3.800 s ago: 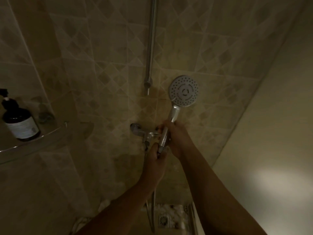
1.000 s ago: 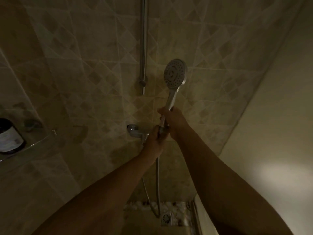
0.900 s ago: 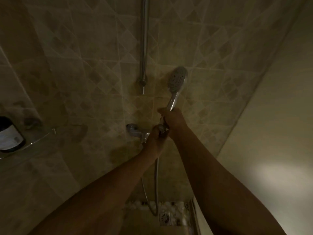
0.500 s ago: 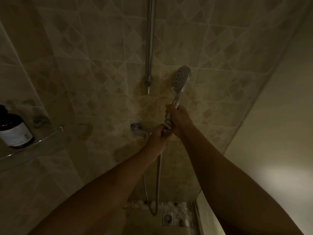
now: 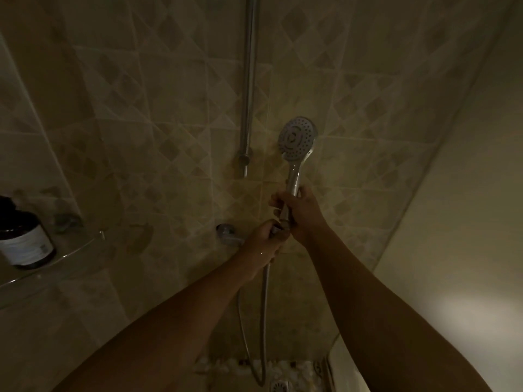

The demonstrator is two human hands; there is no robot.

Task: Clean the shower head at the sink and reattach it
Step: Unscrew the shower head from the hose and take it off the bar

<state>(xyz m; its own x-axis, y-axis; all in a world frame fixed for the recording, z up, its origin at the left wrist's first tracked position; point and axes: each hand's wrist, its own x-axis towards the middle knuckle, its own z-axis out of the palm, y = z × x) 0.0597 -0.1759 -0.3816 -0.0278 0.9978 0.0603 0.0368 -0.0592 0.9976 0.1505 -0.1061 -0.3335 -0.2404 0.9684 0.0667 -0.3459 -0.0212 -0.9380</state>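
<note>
Holding the shower head (image 5: 297, 138) upright against the tiled wall (image 5: 169, 108).
Right grip (image 5: 302, 212) wraps its handle; left grip (image 5: 264, 240) closes around the hose (image 5: 264, 306) connector beneath.

The shower head (image 5: 296, 138) is silver-grey, its round face dotted with small dark holes in rings. Behind the shower head, the wall tiles (image 5: 175, 117) are beige with a pattern of darker tan diamonds. Left of the shower head, the rail (image 5: 249, 80) is dull chrome. Below the shower head, the hose (image 5: 264, 312) is silvery. Far left of the shower head, the bottle (image 5: 24, 239) is dark brown with a white label.
</note>
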